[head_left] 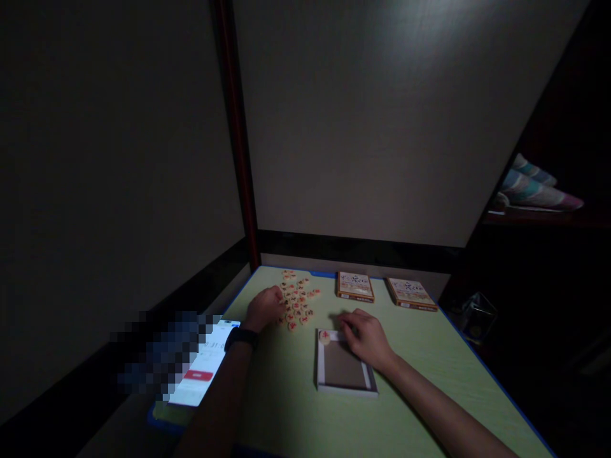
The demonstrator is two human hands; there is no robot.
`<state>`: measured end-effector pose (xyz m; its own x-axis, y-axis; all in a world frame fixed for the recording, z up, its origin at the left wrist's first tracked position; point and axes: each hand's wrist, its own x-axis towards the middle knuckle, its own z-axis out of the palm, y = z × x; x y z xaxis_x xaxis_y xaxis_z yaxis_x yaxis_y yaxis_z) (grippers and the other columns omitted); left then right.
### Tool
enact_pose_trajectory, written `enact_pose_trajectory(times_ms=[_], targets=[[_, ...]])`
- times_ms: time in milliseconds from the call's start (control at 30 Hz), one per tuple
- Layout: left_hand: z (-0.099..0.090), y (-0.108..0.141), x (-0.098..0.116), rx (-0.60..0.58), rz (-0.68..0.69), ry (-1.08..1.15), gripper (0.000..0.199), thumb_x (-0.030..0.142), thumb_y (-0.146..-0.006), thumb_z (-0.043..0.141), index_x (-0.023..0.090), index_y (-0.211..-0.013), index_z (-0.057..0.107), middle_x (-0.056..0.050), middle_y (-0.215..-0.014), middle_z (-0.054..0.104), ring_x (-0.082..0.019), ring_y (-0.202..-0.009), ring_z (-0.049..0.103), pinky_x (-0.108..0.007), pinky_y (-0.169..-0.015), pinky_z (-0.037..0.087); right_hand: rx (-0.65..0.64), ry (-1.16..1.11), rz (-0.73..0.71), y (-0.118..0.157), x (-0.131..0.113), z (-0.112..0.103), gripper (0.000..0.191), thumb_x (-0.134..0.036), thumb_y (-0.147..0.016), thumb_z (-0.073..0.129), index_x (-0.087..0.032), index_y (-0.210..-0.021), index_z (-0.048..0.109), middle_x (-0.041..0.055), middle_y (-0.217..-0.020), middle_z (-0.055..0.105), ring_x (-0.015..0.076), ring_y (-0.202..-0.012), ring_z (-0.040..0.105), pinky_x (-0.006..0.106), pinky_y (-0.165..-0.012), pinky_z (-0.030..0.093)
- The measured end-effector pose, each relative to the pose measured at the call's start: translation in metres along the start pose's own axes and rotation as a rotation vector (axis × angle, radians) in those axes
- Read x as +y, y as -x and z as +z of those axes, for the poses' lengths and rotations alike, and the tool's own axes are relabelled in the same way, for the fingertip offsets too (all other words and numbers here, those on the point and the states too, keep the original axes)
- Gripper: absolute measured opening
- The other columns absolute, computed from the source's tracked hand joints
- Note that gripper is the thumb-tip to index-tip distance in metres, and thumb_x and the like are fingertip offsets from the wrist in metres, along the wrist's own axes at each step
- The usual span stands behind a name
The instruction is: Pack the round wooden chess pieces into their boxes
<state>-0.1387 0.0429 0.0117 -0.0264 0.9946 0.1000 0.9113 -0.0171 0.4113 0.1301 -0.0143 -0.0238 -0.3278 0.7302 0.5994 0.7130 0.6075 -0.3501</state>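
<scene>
Round wooden pieces with red and black characters (296, 306) lie spread on the green table (405, 394). My left hand (265, 308), with a dark band on its wrist, is at the left edge of these pieces, its fingers curled together; whatever they may hold is too small to make out. My right hand (365, 337) rests over the upper right part of a shallow open box (347, 392), fingers bent and somewhat apart, with nothing seen in them. In that box's upper left corner sits a piece with a red character (324, 337).
Two flat printed boxes, one (355, 286) at the table's back and another (411, 293) to its right, lie near the wall. A lit phone or tablet screen (203, 366) is by my left forearm. Striped cloth (537, 187) sits on a shelf at the right.
</scene>
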Motion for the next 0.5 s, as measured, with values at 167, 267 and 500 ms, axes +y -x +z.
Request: enact_pose_trajectory(times_ms=[167, 267, 500], targets=[[-0.0067, 0.0087, 0.0066, -0.119, 0.049, -0.089, 0.019, 0.022, -0.071, 0.058, 0.021, -0.09, 0.054, -0.005, -0.095, 0.068, -0.021, -0.087, 0.062, -0.028, -0.069, 0.042, 0.01, -0.007, 0.005, 0.0003, 0.0, 0.0006, 0.026, -0.018, -0.086, 0.048, -0.018, -0.095, 0.073, 0.0072, -0.078, 0.07, 0.0203, -0.071, 0.062, 0.031, -0.066, 0.049], [-0.005, 0.0083, 0.0054, -0.108, 0.077, -0.09, 0.02, 0.016, -0.068, 0.057, 0.021, -0.087, 0.054, -0.004, -0.095, 0.067, -0.02, -0.086, 0.061, -0.027, -0.068, 0.041, 0.019, -0.006, 0.002, 0.0005, -0.0002, 0.0006, 0.026, -0.017, -0.085, 0.048, -0.019, -0.095, 0.073, 0.0065, -0.077, 0.07, 0.0195, -0.07, 0.062, 0.03, -0.066, 0.049], [0.0015, 0.0011, -0.0015, -0.104, 0.136, 0.006, 0.02, 0.008, -0.063, 0.054, 0.02, -0.078, 0.059, -0.002, -0.089, 0.069, -0.017, -0.084, 0.061, -0.025, -0.069, 0.042, -0.004, 0.019, -0.01, 0.0001, -0.0003, -0.0001, 0.027, -0.017, -0.087, 0.047, -0.018, -0.094, 0.073, 0.0073, -0.077, 0.071, 0.0197, -0.071, 0.062, 0.03, -0.065, 0.048]])
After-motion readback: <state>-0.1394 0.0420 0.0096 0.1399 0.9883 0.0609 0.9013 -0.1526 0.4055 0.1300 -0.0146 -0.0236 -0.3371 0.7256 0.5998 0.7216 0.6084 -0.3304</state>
